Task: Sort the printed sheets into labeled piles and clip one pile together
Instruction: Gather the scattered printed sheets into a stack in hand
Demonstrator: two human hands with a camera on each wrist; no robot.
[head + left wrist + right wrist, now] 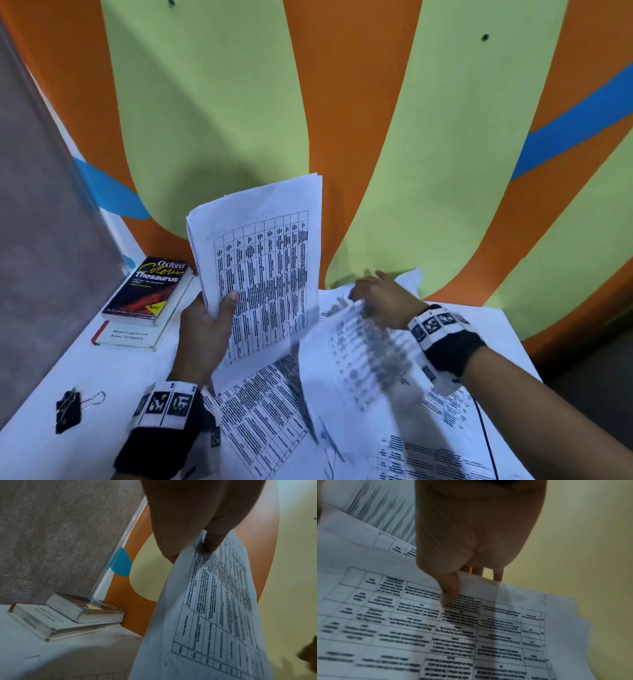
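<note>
- Up against the striped wall, the left hand grips a stack of printed sheets upright, thumb across the front page.
- The right hand pinches a single sheet, blurred, thumb on top and fingers beneath.
- More sheets lie spread on the white table.
- A binder clip sits at the table's left, near two stacked books.

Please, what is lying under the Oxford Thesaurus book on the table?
Under the Oxford Thesaurus lies a larger white book with a reddish spine edge, flat on the table. Its cover text is too blurred to read, and most of the cover is hidden.
</note>
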